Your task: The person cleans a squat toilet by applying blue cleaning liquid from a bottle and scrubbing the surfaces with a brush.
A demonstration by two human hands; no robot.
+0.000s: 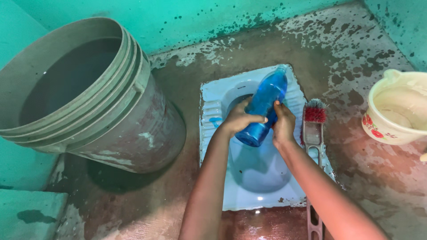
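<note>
Big grey bucket (84,93) at left, water inside, rim cut off by the frame edge. Left hand (240,118) and right hand (283,124) both wrapped around a tilted blue bottle (263,106) over the blue squat pan (253,178); cap end hard to make out. Red-bristled brush (315,126) lies just right, handle cropped. Cream mug (396,109) partly out of frame.

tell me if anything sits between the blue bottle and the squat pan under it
Nothing visible does. Both hands, left hand and right hand, grip the blue bottle directly above the blue squat pan, with open space below it. The red-bristled brush lies off to the side on the pan's right edge.
</note>
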